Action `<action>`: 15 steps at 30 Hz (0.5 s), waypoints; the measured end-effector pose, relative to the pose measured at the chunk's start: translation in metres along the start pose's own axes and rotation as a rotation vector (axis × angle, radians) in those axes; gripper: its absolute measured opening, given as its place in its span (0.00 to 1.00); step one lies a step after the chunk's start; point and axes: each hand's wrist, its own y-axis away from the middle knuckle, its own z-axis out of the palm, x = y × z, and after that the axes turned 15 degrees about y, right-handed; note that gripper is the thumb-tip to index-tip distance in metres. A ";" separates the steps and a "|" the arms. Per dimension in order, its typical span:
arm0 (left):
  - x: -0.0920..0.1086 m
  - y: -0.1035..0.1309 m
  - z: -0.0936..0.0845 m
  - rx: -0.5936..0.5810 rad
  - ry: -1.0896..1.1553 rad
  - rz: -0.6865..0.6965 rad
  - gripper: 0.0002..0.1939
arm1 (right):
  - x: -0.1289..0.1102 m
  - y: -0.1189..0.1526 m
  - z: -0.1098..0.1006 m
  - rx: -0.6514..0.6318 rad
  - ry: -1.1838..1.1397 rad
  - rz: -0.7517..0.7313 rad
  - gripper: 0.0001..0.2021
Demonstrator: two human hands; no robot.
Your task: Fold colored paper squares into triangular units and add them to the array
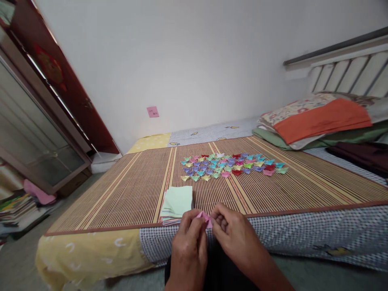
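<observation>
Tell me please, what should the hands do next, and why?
Perhaps press a fold of the pink paper with the right hand while the left hand steadies it: both pinch it, it looks folded, and small folded papers lie beyond on the mat.

place: home, bedroom | signs: bed (97, 250), striped mat (133, 190), stacked pillows (321, 121), radiator (348, 74)

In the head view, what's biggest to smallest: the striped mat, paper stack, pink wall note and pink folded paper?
1. striped mat
2. paper stack
3. pink wall note and pink folded paper: unsure, because the left hand partly hides the paper, which is nearer the camera.
</observation>
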 end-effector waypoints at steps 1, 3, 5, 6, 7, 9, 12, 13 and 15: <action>-0.001 0.000 0.000 0.013 0.012 -0.009 0.16 | 0.001 0.000 0.000 -0.004 -0.006 -0.002 0.08; -0.001 -0.002 0.000 0.033 0.039 -0.034 0.14 | 0.002 0.001 -0.001 -0.003 -0.005 -0.004 0.08; -0.001 -0.002 0.000 0.039 0.063 -0.058 0.13 | 0.004 0.001 -0.002 0.000 0.009 -0.003 0.08; -0.001 -0.002 0.001 0.038 0.071 -0.067 0.13 | 0.005 0.000 -0.003 0.005 0.019 -0.001 0.08; 0.000 -0.002 0.001 0.035 0.077 -0.073 0.13 | 0.006 0.000 -0.003 0.009 0.030 0.002 0.08; 0.000 -0.002 0.003 0.020 0.088 -0.080 0.14 | 0.007 -0.001 -0.004 0.015 0.050 0.010 0.08; 0.000 -0.002 0.005 -0.007 0.106 -0.087 0.14 | 0.009 -0.002 -0.006 0.011 0.068 0.007 0.08; -0.001 -0.002 0.005 -0.014 0.113 -0.090 0.14 | 0.009 -0.002 -0.007 0.008 0.074 0.005 0.08; -0.003 -0.002 0.006 -0.019 0.126 -0.104 0.14 | 0.009 -0.001 -0.007 0.008 0.096 0.004 0.08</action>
